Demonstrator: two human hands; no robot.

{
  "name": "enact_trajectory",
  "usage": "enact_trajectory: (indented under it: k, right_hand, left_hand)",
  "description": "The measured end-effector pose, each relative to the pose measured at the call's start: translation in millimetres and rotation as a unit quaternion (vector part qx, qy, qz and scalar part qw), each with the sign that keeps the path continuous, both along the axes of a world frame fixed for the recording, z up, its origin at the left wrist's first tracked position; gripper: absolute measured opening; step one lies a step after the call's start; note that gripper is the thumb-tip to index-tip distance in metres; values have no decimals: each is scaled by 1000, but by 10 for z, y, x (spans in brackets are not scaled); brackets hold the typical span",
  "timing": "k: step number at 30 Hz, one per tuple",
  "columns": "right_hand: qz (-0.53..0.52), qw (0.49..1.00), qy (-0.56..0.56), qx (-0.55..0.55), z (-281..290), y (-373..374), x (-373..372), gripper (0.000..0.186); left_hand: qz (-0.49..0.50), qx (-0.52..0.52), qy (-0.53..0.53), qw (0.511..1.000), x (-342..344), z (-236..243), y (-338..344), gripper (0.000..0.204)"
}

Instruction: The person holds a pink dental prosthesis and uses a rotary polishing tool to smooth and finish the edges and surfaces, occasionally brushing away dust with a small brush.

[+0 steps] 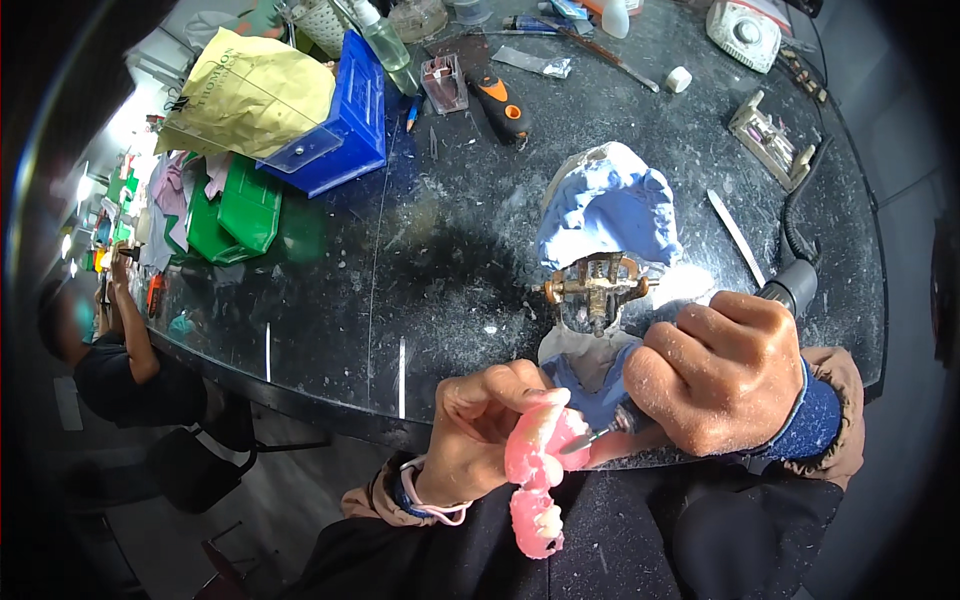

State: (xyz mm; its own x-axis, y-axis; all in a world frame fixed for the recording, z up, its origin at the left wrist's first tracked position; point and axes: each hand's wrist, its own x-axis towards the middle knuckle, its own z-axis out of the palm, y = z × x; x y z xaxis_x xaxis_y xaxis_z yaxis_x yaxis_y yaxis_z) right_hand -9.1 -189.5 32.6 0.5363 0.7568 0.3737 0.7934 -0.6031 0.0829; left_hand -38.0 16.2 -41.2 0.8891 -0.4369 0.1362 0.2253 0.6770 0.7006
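My left hand [470,430] pinches a pink denture [527,465] with pale teeth, holding it up past the bench's near edge. My right hand [715,375] is wrapped round a rotary handpiece [790,288], its dark back end showing above the wrist. The bur [598,436] at its front reaches the denture's right side; whether it touches cannot be told. Fine pale dust covers the right hand's knuckles. Just beyond both hands lies a brass articulator [598,285], spread out, with a blue and white cast [610,205] at its far side and another blue cast [600,395] partly hidden behind my hands.
At the far left stand a blue bin [350,120] with a yellow bag [255,90] and a green bin [245,210]. An orange and black tool [498,105] lies beyond the casts. To the right are a flat blade [735,238] and a bur stand [770,140]. A person [130,375] sits at left.
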Motion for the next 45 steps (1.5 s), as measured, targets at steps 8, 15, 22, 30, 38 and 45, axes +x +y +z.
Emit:
enact_trajectory:
  k: [8, 15, 22, 30, 38, 45]
  right_hand:
    - [19, 1000, -17, 2, -25, -14, 11, 35]
    - [30, 999, -13, 22, -18, -35, 22, 29]
    - [34, 933, 243, 263, 78, -5, -10, 32]
    - [48, 872, 361, 327, 123, -9, -22, 18]
    - [56, 861, 383, 330, 125, -11, -30, 16]
    - [70, 869, 333, 360, 117, 22, -27, 17]
  left_hand:
    - [0, -16, -20, 1000, 20, -6, -15, 36]
    - [26, -28, -29, 999, 46, -12, 17, 44]
    - [29, -27, -46, 998, 75, 84, -10, 29]
    - [33, -52, -56, 997, 66, 201, -40, 24]
    - [70, 108, -181, 975, 127, 223, 171, 28]
    - [9, 34, 19, 999, 56, 418, 292, 56]
